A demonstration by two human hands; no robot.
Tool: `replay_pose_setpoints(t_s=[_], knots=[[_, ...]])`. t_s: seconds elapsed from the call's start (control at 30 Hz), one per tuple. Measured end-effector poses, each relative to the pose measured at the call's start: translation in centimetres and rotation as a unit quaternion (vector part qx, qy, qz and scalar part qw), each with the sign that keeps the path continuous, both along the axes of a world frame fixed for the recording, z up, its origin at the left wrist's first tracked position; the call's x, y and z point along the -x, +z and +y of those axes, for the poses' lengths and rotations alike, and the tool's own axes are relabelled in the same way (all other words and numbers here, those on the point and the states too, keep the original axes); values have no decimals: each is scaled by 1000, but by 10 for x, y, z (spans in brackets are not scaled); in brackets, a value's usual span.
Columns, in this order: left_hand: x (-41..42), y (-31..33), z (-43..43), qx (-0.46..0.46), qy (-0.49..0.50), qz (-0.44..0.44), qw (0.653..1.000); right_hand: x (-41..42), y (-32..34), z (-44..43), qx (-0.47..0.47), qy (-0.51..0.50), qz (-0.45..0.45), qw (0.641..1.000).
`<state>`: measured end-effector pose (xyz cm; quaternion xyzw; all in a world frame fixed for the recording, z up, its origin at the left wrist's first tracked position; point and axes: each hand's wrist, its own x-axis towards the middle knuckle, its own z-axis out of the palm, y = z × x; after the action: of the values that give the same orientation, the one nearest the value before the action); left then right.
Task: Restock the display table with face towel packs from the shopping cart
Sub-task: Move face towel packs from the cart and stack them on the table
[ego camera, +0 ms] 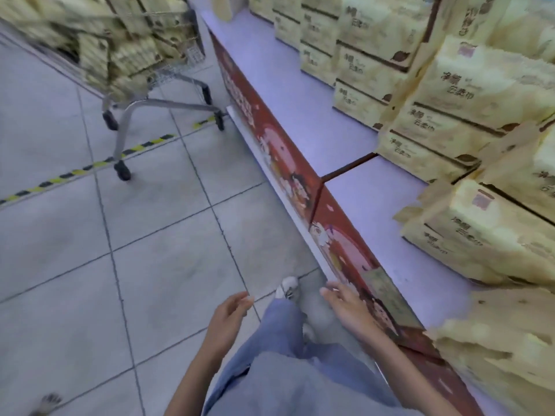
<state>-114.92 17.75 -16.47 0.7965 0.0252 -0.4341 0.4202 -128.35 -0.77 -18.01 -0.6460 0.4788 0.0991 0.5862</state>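
The shopping cart (156,94) stands at the upper left, piled with cream face towel packs (126,52). The display table (300,115) runs along the right with a pale top and a red printed front. Stacks of the same cream packs (444,115) line its back and right side. My left hand (229,316) hangs low in front of me, fingers relaxed, holding nothing. My right hand (348,307) is also empty with fingers loosely extended, just beside the table's red front panel. Both hands are far from the cart.
Grey tiled floor (135,265) lies between me and the cart, crossed by a yellow-and-black striped tape (90,166). My legs in blue trousers (285,370) and a white shoe (286,288) are below. A dark gap (348,168) divides the tabletop.
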Motion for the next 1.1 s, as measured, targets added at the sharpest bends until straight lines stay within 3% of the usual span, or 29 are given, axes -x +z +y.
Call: replay_pose_setpoints(t_s=[0.23, 0.37, 0.57, 0.87, 1.1], knots=[[-8, -10, 48, 5, 209, 25, 978, -101, -7, 12, 10, 137, -18, 990], [-45, -16, 48, 12, 269, 33, 963, -170, -11, 12, -12, 158, -30, 987], [-158, -11, 33, 26, 259, 8, 965, -269, -14, -4, -16, 164, -22, 986], [-333, 7, -33, 51, 167, -56, 983, -366, -19, -56, -35, 91, -16, 995], [-441, -3, -96, 59, 202, -51, 976, -477, -31, -118, -34, 91, -11, 995]])
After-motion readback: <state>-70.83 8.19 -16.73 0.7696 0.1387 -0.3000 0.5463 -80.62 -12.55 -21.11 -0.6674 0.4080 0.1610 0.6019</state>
